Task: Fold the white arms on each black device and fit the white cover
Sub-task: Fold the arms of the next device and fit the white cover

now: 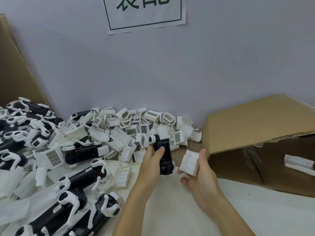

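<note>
Above the white tabletop [187, 210], near its middle, the left hand [151, 162] grips a narrow black plastic device [164, 150], fingers curled round its body, one white arm joint showing at its far end. Just beside it, apart, the right hand [199, 178] pinches a small boxy white plastic cover [190, 160] between thumb and fingers. A heap of loose white covers [129, 126] lies behind; an open brown cardboard box [255, 126] sits right.

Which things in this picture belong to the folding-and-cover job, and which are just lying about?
Part of the job:
black device, held by the left hand
white cover, held by the right hand
pile of covers
waiting devices

Just lying about:
cardboard box
wall sign
cardboard sheet
</note>
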Available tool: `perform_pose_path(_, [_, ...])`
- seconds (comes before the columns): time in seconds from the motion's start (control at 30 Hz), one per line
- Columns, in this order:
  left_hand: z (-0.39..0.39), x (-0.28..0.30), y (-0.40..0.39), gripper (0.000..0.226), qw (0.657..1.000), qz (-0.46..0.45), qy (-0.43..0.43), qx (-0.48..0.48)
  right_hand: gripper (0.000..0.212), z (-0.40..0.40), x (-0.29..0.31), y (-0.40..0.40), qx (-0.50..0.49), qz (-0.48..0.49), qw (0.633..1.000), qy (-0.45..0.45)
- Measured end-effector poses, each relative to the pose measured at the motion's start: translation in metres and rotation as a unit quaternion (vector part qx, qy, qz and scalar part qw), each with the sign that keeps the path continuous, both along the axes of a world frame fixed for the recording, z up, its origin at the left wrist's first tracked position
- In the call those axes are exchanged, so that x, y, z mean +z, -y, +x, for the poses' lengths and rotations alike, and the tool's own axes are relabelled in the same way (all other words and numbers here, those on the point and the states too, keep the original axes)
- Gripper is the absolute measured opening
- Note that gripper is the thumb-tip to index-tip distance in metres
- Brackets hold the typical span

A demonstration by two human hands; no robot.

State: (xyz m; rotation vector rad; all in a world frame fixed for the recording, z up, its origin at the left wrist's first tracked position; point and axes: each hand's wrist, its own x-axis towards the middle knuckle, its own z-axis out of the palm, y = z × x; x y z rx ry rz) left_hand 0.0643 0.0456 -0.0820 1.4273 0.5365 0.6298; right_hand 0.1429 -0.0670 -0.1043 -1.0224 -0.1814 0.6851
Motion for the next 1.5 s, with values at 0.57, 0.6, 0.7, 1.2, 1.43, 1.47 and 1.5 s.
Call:
perform_pose_path(0.57, [-0.006,0.007,-0.004,0.018,0.998,0.014,-0.001,0.068,0.023,-0.007,-0.016,-0.003,-0.012,-0.191,0.874,0.446])
perform_pose_path(0.6, [-0.007,0.008,-0.006,0.018,0.996,0.015,0.004,0.089,0.024,-0.008,-0.019,-0.003,0.001,-0.212,0.854,0.474])
perform_pose_path(0.7, [-0.008,0.007,-0.010,0.018,0.992,0.013,0.014,0.126,0.030,-0.010,-0.020,-0.002,0.028,-0.237,0.821,0.519])
perform_pose_path(1.2, [-0.006,0.006,-0.009,0.019,0.990,-0.003,0.033,0.136,0.037,-0.018,-0.012,0.001,-0.111,-0.315,0.718,0.610])
perform_pose_path(1.43, [-0.003,0.005,-0.007,0.017,0.992,0.007,0.031,0.125,0.049,-0.014,-0.019,0.000,-0.055,-0.411,0.737,0.534])
perform_pose_path(1.47, [-0.003,0.005,-0.007,0.017,0.992,0.008,0.030,0.121,0.048,-0.014,-0.019,-0.001,-0.072,-0.376,0.762,0.522])
perform_pose_path(1.5, [-0.003,0.005,-0.006,0.016,0.993,0.009,0.030,0.115,0.048,-0.014,-0.017,-0.002,-0.097,-0.336,0.786,0.509])
